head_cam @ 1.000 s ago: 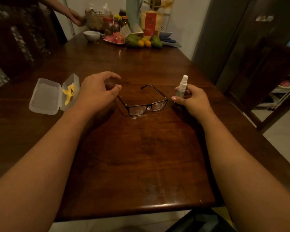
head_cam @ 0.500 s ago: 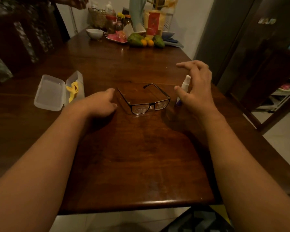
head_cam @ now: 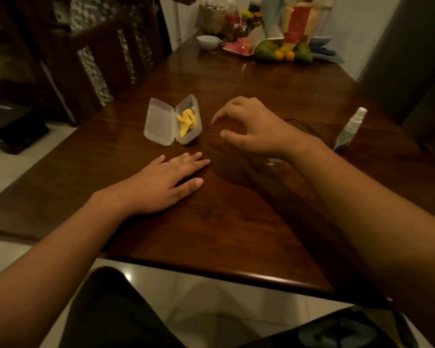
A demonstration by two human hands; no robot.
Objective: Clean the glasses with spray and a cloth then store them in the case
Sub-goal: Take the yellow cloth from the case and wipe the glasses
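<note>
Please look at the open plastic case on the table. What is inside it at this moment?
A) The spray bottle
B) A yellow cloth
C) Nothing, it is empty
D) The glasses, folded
B: a crumpled yellow cloth lies in one half of the open case, while the spray bottle stands apart on the table, past the right hand.

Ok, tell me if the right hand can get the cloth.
Probably yes: the right hand hovers open beside the case, whose lid is up, and nothing lies between it and the cloth.
</note>
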